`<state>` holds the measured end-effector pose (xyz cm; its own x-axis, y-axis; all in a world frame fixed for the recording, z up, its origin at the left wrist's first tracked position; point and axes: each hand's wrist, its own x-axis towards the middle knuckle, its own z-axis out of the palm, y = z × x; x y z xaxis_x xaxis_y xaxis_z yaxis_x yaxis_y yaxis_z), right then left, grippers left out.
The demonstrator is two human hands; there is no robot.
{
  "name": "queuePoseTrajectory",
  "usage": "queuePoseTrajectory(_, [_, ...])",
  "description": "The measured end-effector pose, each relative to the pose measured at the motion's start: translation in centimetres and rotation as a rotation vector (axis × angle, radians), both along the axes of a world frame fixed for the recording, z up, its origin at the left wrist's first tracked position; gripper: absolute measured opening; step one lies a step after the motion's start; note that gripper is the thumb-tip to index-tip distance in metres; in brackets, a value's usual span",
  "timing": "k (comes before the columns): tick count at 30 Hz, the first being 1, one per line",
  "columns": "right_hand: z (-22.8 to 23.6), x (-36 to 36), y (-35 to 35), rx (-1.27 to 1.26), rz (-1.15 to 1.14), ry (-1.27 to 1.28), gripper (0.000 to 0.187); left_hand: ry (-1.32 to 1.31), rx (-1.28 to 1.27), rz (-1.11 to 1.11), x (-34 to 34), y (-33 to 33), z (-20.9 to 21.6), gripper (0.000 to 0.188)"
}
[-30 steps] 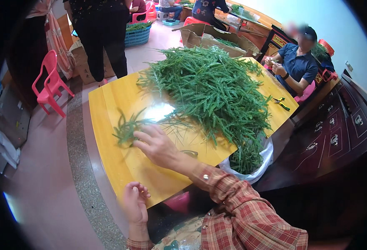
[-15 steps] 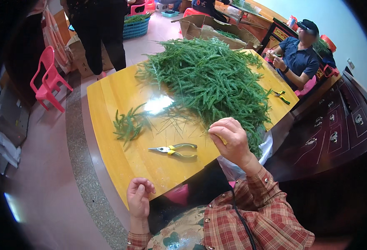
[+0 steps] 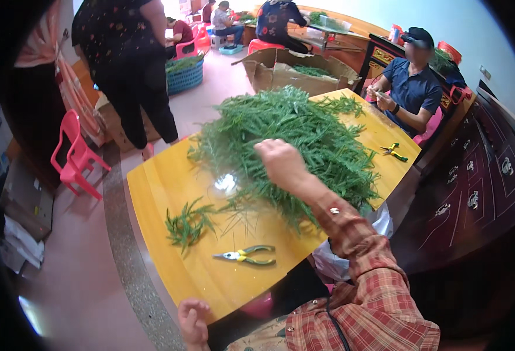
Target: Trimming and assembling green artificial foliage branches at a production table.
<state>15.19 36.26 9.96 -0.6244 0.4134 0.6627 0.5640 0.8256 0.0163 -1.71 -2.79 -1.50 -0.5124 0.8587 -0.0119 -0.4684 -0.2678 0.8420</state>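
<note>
A big heap of green needle-leaved sprigs [image 3: 304, 134] covers the far middle of the yellow wooden table [image 3: 152, 181]. My right hand [image 3: 282, 162] is over the heap's left part, its fingers bent closed; the fingertips blend into the greenery, and what they hold cannot be made out. At the near left table edge, my left hand [image 3: 194, 322] is loosely curled, thumb apart, with nothing in it. Between the hands lie long-nose pliers [image 3: 245, 255] with yellow-and-dark handles. Beyond them are thin bare stems [image 3: 238, 225], and a small bunch of sprigs [image 3: 188, 224] lies to their left.
A second pair of pliers [image 3: 393, 152] lies at the table's right side, near a seated person [image 3: 412, 88] working with both hands. A standing person [image 3: 126, 70], a pink chair [image 3: 77, 153], a blue basket [image 3: 185, 78] and a cardboard box [image 3: 286, 75] are beyond. Dark drawers [image 3: 474, 175] stand at right.
My right hand has moved from the near edge of the heap forward and left over it. The view has tilted up, and my left hand sits lower in it.
</note>
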Motion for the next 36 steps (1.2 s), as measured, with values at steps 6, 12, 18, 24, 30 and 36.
queuePoseTrajectory(6, [-3.3, -3.1, 3.7, 0.181, -0.193, -0.184, 0.013, 0.001, -0.002, 0.029, -0.5, -0.4, -0.1, 0.022])
queuePoseTrajectory(12, [-2.5, -0.9, 3.9, 0.245, -0.089, -0.269, 0.010, -0.051, -0.050, 0.011, -0.8, -0.3, -0.2, 0.019])
queuePoseTrajectory(18, [3.2, 2.4, 0.2, 0.083, -0.245, -0.519, 0.008, -0.046, -0.078, -0.034, 0.0, 2.4, 0.3, 0.018])
queuePoseTrajectory(24, [7.0, 5.5, -1.1, 0.251, -0.511, -0.339, 0.006, 0.019, -0.079, -0.039, 0.9, 4.1, 0.8, 0.023])
queuePoseTrajectory(30, [11.8, 5.5, -5.9, 0.197, 0.058, 0.423, 0.007, 0.065, -0.121, -0.040, 0.8, 3.7, 1.2, 0.020])
queuePoseTrajectory(36, [5.0, 1.3, -9.3, -0.107, 0.572, 0.628, 0.016, 0.142, -0.252, -0.110, 2.1, 5.4, 2.0, 0.016])
